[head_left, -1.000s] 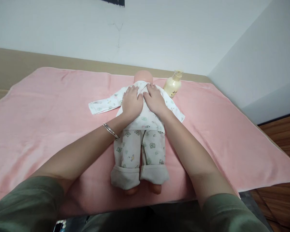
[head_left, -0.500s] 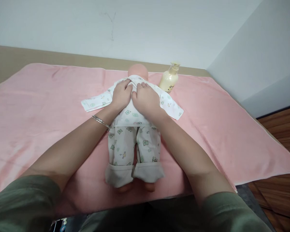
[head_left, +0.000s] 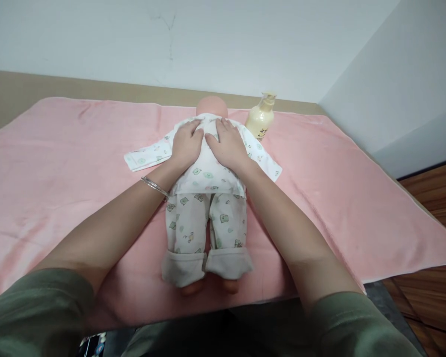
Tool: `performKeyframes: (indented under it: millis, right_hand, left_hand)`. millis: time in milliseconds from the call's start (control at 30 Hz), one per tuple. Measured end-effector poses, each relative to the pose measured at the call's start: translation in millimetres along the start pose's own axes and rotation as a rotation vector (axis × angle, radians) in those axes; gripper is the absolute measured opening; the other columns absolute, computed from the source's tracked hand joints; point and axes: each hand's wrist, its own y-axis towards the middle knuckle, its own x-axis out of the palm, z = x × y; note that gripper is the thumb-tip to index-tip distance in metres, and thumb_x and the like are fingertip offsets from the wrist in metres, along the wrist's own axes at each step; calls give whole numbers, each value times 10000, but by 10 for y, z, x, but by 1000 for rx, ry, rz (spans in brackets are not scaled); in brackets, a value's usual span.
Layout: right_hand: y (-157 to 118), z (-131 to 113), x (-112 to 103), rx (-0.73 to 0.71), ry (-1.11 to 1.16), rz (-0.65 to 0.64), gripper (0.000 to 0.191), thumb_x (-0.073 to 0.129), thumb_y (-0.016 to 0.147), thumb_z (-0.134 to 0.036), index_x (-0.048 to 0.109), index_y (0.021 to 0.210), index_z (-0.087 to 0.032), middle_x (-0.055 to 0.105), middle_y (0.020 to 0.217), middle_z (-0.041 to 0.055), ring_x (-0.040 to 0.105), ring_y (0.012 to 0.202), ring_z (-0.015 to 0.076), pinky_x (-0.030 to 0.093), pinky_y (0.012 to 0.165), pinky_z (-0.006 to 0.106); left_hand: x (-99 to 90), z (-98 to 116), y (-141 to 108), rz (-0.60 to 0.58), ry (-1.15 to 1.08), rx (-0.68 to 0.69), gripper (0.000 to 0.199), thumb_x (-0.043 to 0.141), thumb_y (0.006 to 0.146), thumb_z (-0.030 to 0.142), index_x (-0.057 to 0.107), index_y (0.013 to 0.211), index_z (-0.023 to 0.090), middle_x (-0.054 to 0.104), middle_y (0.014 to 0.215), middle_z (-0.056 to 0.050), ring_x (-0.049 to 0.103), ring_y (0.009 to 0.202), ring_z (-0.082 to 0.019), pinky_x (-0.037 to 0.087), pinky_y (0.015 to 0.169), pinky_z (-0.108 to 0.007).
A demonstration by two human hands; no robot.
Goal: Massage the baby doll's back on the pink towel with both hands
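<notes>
A baby doll (head_left: 212, 105) lies on a pink blanket (head_left: 78, 163), its smooth round head at the far end. It wears a white printed top (head_left: 207, 181) and matching trousers (head_left: 189, 225) with turned-up cuffs, and its feet show below them. My left hand (head_left: 187, 143) rests flat on the left side of the top, near the shoulder. On the right side of the chest lies my right hand (head_left: 228, 145), fingers and thumb spread over the cloth. Both palms are hidden against the top.
A pale yellow pump bottle (head_left: 260, 118) stands on the blanket beyond the doll's right-hand sleeve. A white wall (head_left: 96, 39) rises behind the table's back edge. Brown wooden panelling (head_left: 434, 198) is at the right. Part of a dark object (head_left: 92, 345) shows at the bottom left.
My right hand has shifted slightly right, and its fingers have stretched out flat. The creased cloth between my hands now lies smoother. My left hand has hardly moved.
</notes>
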Motion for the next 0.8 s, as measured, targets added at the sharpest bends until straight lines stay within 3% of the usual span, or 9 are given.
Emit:
performKeyframes:
  millis: [267,400,500,633,800]
  right_hand:
    - [5,28,-13,-30,-6,-6,729,384,1064,-441,324,1663,-30,291,1773,171,219,1687,312,161,1406,504]
    - [-30,45,-83,-88,-19,-23,731,366,1075,-485,367,1640,-22,384,1729,186,308,1648,322,247,1376,494]
    - [-46,61,-119,-128,-26,-14,723,358,1074,-500,427,1598,-6,470,1665,223,417,1572,373,327,1321,532]
    - [-34,92,-138,-175,-5,-5,652,353,1060,-515,560,1461,-44,595,1536,238,541,1435,418,432,1206,578]
    - [-18,124,-176,-165,23,-23,446,395,1015,-434,641,1257,-151,720,1317,180,662,1208,382,543,1007,538]
  left_hand:
    - [13,-10,11,7,8,13,431,550,898,271,767,1268,220,705,1456,-74,592,1434,-301,416,1322,-463]
    - [20,-9,32,15,30,-3,398,572,887,289,775,1222,218,729,1410,-92,610,1387,-335,430,1298,-514]
    - [1,104,0,-11,174,-41,430,512,913,298,751,1251,181,710,1419,-143,611,1372,-360,426,1278,-558]
    - [-47,356,-97,-88,399,-77,502,372,974,296,692,1332,150,680,1448,-160,613,1366,-329,451,1245,-505]
    - [-86,570,-179,-143,591,-94,432,336,993,276,709,1172,150,738,1280,-175,659,1247,-337,511,1136,-492]
